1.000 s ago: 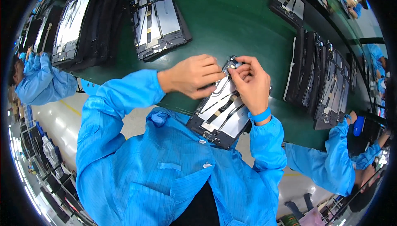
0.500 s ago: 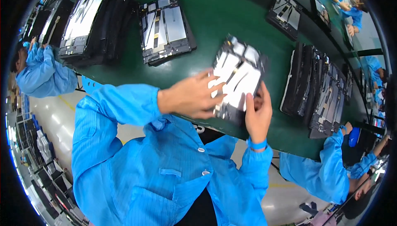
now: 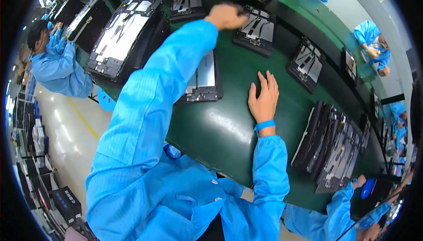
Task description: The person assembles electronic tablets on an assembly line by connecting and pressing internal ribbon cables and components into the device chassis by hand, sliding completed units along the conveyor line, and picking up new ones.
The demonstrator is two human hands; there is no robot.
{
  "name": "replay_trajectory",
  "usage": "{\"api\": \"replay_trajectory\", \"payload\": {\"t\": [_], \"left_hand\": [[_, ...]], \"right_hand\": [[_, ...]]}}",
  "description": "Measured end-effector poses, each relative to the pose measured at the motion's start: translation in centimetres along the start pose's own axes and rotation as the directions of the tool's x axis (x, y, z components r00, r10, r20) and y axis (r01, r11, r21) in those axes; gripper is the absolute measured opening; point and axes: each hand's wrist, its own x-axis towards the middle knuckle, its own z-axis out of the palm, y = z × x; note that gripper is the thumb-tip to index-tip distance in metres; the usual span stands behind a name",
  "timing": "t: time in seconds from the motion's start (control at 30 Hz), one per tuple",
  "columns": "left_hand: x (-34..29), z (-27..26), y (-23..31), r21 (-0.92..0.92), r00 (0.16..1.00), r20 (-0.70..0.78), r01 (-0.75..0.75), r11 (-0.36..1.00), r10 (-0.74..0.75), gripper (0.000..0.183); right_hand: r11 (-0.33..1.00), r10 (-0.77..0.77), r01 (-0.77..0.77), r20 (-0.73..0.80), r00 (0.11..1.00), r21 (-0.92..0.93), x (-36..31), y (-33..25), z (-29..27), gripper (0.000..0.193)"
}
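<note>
I can't tell the opening or grip of the blurred left hand beside the open-backed tablet on the desk — right hand spread, empty — likely tablet-placing, next needing squared edges.

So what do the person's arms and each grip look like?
The left sleeve and right sleeve are bright blue, loose and faintly striped. A blue wristband shows past the right one. Left grip and right grip wear no gloves.

Front tabletop open; device stack blocks beyond.
</note>
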Motion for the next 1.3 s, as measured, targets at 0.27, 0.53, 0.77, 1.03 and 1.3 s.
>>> {"api": "replay_trajectory", "payload": {"t": [0.27, 0.53, 0.77, 1.03, 1.3], "left_hand": [[7.4, 1.1, -23.4, 0.228, 0.652, 0.160, 0.706, 0.670, -0.741, 0.094], [10.6, 1.7, -28.5, -0.549, 0.617, 0.335, 0.742, 0.384, -0.712, 0.089], [9.3, -2.9, -29.4, -0.896, 0.610, 0.364, 0.436, -0.086, -0.703, 0.089], [-2.7, -3.4, -4.1, -0.958, 0.890, 0.284, 0.274, -0.080, -0.356, 0.028], [-35.7, -2.2, 13.6, -0.780, 0.802, 0.583, 0.597, 0.185, -0.129, 0.063]], "right_hand": [[0.998, 0.016, -0.016, -0.002, 1.000, 0.066, 0.8, -0.8, 0.2, 0.046], [0.994, 0.025, -0.020, -0.039, 0.999, 0.112, 1.4, -0.5, 0.6, 0.045], [0.990, -0.012, 0.021, -0.062, 0.998, 0.140, 1.7, -0.9, 0.4, 0.045], [0.948, 0.083, 0.041, -0.372, 0.924, 0.315, -3.5, -0.9, -6.2, 0.026], [0.896, 0.182, -0.057, -0.245, 0.952, 0.441, -9.2, -1.9, -19.1, 0.014]]}}
